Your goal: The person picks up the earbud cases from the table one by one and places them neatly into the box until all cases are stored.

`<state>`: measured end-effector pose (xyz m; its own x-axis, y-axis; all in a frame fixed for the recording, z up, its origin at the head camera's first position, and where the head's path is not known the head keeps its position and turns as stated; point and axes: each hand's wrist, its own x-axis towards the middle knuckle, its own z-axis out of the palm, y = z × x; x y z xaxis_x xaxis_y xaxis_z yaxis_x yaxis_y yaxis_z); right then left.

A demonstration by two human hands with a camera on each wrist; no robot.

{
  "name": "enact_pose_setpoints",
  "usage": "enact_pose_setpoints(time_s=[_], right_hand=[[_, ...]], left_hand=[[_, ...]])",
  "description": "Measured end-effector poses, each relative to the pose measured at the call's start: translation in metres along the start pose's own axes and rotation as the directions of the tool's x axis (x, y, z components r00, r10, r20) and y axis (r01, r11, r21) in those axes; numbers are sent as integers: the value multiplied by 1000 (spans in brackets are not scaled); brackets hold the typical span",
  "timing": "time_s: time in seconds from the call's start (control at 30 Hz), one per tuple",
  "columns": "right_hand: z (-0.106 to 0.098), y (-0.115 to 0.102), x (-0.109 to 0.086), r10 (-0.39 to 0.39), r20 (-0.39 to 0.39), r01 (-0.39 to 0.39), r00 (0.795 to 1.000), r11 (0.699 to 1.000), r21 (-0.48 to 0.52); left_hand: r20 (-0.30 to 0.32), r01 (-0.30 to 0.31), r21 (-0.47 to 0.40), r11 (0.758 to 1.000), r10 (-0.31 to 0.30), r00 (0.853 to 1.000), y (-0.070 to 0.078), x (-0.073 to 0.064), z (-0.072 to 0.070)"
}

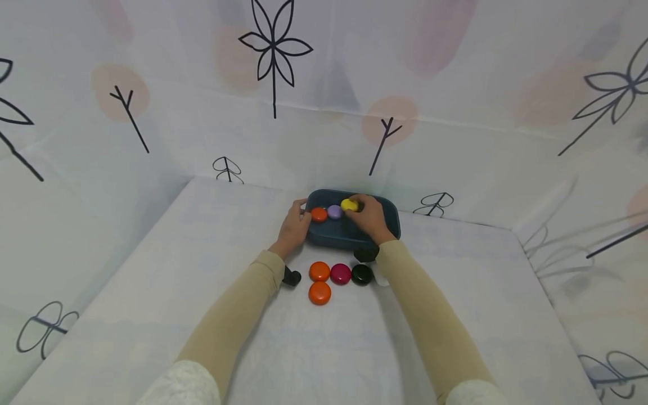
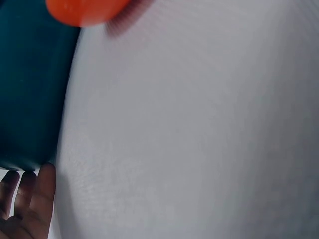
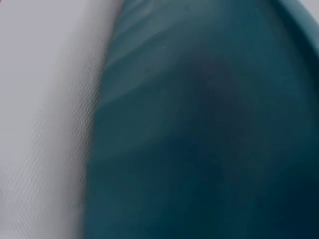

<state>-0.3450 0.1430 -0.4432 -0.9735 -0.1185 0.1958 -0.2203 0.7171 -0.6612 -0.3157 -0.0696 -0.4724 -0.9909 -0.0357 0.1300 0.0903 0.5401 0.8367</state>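
From my head feed I see a pale wall behind the counter, printed with black line-drawn flowers, forked twigs and blurry peach, pink and grey patches. Similar white surfaces close in as a left wall and a right wall, both carrying leafy outlines. The counter looks white and lightly textured, and the light reaches me soft and even, with faint shadows.

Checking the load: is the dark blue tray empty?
Not empty: an orange disc and a purple disc lie inside the tray. The right hand pinches a yellow disc; whether it touches bottom is unclear.
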Motion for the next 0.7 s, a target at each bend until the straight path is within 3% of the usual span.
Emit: enact_pose_setpoints(time_s=[0.7], right_hand=[[-17,-7,-13,-22,-53,25,998,998,50]], left_hand=[[6,21,-5,1000,-21,1000,3,-1,1]])
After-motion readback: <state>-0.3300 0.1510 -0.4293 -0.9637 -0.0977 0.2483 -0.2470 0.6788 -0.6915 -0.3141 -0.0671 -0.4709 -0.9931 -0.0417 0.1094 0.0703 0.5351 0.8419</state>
